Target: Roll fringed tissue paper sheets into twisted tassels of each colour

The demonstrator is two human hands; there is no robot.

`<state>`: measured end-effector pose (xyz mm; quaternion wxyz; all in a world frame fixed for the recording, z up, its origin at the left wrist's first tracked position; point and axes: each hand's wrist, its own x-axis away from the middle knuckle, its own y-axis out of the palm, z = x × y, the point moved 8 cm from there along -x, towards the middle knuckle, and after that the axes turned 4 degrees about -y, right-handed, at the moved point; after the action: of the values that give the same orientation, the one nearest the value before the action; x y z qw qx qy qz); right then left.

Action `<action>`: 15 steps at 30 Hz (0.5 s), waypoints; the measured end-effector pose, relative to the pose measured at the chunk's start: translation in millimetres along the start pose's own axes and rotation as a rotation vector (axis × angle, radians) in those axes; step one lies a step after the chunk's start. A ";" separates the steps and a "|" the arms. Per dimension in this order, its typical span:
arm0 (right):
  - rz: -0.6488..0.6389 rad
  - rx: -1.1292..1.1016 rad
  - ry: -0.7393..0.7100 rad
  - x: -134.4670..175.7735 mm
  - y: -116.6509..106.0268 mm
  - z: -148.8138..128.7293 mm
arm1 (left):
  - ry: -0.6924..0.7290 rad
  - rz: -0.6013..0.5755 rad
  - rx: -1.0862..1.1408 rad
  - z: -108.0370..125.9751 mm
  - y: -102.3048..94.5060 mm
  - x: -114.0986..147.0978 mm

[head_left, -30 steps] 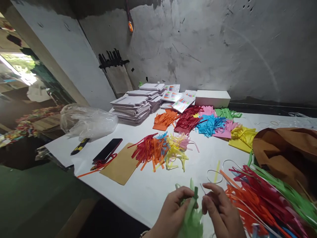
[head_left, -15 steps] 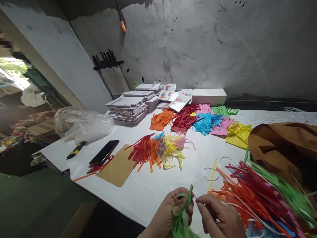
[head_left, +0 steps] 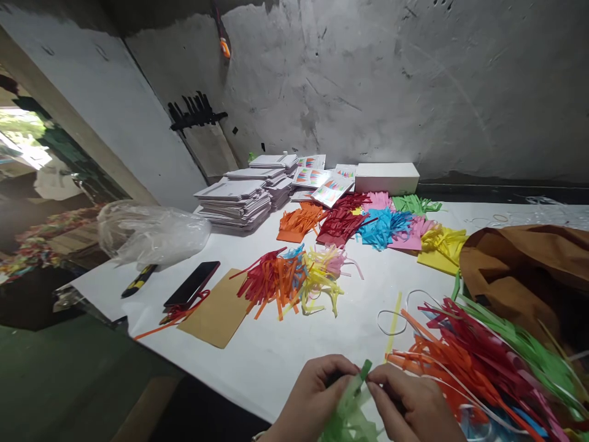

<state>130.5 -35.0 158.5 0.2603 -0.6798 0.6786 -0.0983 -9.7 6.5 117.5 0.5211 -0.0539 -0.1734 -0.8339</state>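
Observation:
At the near edge of the table, my left hand (head_left: 317, 393) is closed around a green paper tassel (head_left: 350, 414). Its folded tip pokes up between my two hands, and its loose strips hang below, slightly blurred. My right hand (head_left: 409, 399) is closed in a pinch against that tip. A thin reddish thread ran from these fingers half a second ago; the fingers mostly hide it now. Just right of my right hand lies a pile of orange, red and green fringed paper (head_left: 455, 356) with white cord (head_left: 391, 322) looped beside it.
Finished tassels (head_left: 285, 279) lie beside a brown card (head_left: 216, 313). Fringed paper stacks (head_left: 340, 224) sit behind, near white packet piles (head_left: 234, 205) and a white box (head_left: 386, 178). On the left are a phone (head_left: 192, 285), a cutter knife (head_left: 138, 282) and a plastic bag (head_left: 156, 233). Brown cloth (head_left: 519, 258) lies right.
My hands have come together at the tassel's tip. The thread stretched between them has gone from sight, and the green strips have swung up and spread.

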 end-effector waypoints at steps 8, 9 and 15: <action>-0.304 -0.623 0.290 4.5 39.1 28.3 | 0.578 -0.049 -0.601 46.2 12.5 25.7; -0.289 -0.665 0.307 4.7 40.9 31.4 | 0.627 -0.051 -0.637 48.5 14.7 28.6; -0.247 -0.638 0.312 6.9 42.2 36.0 | 0.809 -0.023 -0.826 53.0 21.8 38.9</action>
<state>111.6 -31.5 106.0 -0.0850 -0.7802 0.6195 -0.0149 -12.7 -17.0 182.6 0.4727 0.0722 0.3791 -0.7922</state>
